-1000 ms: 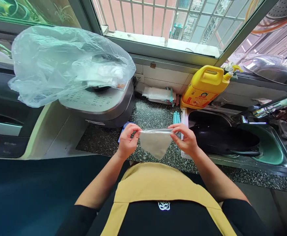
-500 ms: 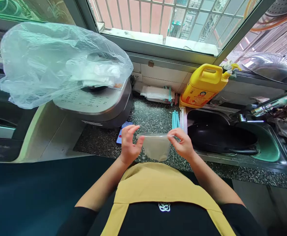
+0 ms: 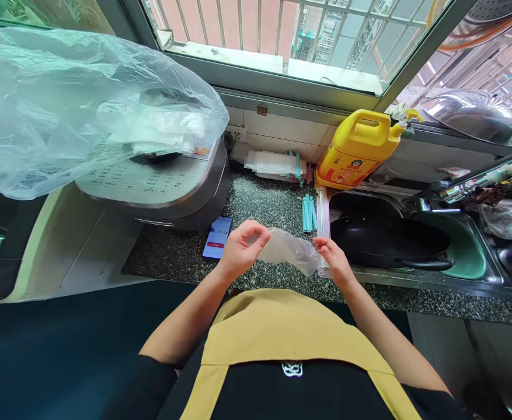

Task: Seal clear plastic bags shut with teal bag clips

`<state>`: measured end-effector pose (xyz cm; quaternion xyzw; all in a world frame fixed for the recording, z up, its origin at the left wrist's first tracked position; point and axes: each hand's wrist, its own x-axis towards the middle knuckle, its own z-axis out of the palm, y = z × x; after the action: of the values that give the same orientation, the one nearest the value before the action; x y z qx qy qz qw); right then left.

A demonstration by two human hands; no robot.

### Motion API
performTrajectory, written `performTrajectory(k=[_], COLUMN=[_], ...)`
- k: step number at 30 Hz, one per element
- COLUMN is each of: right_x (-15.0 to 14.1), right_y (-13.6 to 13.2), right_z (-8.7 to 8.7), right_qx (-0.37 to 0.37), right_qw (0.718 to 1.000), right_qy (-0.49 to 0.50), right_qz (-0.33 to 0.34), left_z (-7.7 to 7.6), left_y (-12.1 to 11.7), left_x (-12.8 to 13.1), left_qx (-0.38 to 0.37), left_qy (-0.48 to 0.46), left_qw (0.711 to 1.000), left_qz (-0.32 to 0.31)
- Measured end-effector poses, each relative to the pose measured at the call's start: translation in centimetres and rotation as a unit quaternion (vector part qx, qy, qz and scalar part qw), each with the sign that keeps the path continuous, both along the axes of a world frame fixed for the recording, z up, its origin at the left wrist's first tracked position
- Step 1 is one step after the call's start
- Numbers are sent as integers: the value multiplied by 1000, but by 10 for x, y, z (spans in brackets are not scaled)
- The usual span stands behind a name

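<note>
A small clear plastic bag (image 3: 288,251) is stretched between my hands above the speckled counter, its middle crumpled. My left hand (image 3: 241,249) pinches its left end between thumb and fingers. At the other end, my right hand (image 3: 332,258) has its fingertips closed on the bag's edge. Just beyond the bag, several turquoise sealing clips (image 3: 309,214) lie side by side. A phone (image 3: 218,238) with a lit screen rests on the counter left of my left hand.
A rice cooker (image 3: 150,189) stands at left with a large plastic bag (image 3: 84,111) on it. Folded plastic bags (image 3: 270,161) lie by the wall. A yellow jug (image 3: 354,149) with a pump stands behind the sink (image 3: 479,251), which holds a black pan (image 3: 387,240).
My left hand has gone from open fingers beside the bag to a pinch on it. The bag has turned from hanging flat to stretched sideways. The view has shifted, showing more of the phone.
</note>
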<state>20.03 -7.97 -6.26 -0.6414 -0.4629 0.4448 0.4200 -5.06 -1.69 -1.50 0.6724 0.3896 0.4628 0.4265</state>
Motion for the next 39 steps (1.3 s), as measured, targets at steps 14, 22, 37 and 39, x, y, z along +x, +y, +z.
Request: performTrajectory(k=[14, 22, 37, 39], right_x=[-10, -45, -9, -2], right_y=[-4, 27, 5, -3], right_z=[-23, 39, 4, -4], right_qx=[-79, 289, 174, 155], right_qw=[975, 931, 917, 921], right_qy=[155, -178, -281, -272], right_qz=[-139, 134, 221, 231], left_z=[-3, 7, -14, -39], left_y=[1, -6, -6, 2], left_x=[0, 8, 6, 3], left_qx=[-43, -2, -2, -54], left_qy=[-7, 60, 21, 75], left_qw=[999, 996, 1000, 996], left_qz=[-16, -60, 16, 17])
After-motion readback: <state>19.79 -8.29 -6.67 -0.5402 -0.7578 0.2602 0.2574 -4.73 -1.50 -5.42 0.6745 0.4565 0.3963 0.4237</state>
